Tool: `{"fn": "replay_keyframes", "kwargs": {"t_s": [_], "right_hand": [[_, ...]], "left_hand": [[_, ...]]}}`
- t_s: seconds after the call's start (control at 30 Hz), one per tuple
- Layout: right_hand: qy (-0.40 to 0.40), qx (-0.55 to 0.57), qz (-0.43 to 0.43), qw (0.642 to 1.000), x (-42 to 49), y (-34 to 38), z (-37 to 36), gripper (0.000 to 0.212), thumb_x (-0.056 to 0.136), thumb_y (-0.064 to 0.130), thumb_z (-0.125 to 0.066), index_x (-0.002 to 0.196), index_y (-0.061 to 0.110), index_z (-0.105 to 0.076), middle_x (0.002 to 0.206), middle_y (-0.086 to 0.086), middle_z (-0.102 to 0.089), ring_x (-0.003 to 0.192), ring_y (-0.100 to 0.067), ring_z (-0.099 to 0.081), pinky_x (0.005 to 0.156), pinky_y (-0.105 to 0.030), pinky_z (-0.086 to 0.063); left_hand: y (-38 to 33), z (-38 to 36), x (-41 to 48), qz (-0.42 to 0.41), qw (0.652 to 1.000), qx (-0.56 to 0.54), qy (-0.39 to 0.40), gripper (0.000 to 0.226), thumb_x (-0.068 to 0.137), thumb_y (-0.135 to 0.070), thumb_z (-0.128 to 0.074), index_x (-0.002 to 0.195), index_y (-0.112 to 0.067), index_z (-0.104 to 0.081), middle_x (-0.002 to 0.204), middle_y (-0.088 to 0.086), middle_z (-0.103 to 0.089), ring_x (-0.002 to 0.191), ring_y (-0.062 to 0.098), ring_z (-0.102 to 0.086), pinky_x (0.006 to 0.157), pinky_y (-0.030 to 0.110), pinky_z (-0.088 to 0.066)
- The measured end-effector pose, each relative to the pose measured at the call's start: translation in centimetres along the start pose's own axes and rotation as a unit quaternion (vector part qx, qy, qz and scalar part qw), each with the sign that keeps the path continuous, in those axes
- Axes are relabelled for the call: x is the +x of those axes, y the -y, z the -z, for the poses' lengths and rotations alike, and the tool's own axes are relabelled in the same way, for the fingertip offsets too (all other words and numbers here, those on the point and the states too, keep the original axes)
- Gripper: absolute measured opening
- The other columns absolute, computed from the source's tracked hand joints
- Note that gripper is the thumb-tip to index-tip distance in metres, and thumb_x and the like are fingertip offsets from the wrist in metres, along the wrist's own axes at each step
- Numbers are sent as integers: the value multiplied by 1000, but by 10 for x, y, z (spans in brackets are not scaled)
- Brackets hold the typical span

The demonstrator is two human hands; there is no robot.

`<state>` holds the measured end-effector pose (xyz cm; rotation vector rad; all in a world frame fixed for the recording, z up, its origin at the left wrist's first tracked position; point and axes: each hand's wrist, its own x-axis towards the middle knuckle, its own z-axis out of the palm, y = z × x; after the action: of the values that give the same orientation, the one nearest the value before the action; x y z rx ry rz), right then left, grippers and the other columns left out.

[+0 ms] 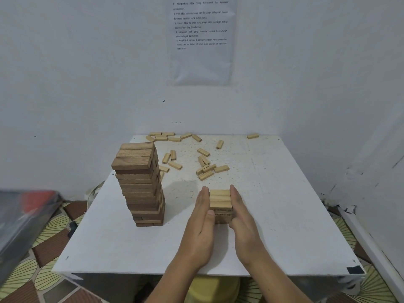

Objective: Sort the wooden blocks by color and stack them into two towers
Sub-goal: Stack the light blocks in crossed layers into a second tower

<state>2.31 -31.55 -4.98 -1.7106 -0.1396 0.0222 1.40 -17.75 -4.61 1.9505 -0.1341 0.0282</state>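
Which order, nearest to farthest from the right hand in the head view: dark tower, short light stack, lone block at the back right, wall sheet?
1. Short light stack: touching the right hand, on its left side.
2. Dark tower: farther left, beyond the other hand.
3. Lone block: far back, right side.
4. Wall sheet: behind everything, up high.

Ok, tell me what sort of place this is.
Probably a corner of a home room set up for recording: a white table against bare white walls, a printed instruction sheet taped above it, patterned floor tiles.
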Motion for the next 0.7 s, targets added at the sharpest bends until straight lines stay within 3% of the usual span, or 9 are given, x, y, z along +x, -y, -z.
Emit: {"fn": "replay_keyframes", "kwargs": {"t_s": [0.33,0.5,0.7], "right_hand": [[-5,27,3,1000,2,-10,-2,73,90,21,-37,160,36,-24,165,19,-28,151,4,-20,127,-41,-22],[-29,26,-4,999,4,-7,-4,58,99,46,-39,155,43,-28,162,24,-29,147,11,-22,127,-34,-20],[-36,-10,3,999,4,-11,-4,50,109,36,-36,158,37,-28,163,19,-30,148,6,-25,126,-34,-24]], "left_hand": [[1,-3,0,5,1000,4,-5,64,103,-53,-20,164,-33,-13,168,-25,-13,151,-12,-8,130,31,-12],[1,-4,0,0,1000,9,-23,64,104,-53,-20,164,-31,-17,168,-22,-19,152,-10,-15,129,33,-18],[-1,-4,2,-3,999,29,-32,65,105,-53,-22,164,-29,-18,168,-20,-22,151,-11,-17,127,31,-20]]}}
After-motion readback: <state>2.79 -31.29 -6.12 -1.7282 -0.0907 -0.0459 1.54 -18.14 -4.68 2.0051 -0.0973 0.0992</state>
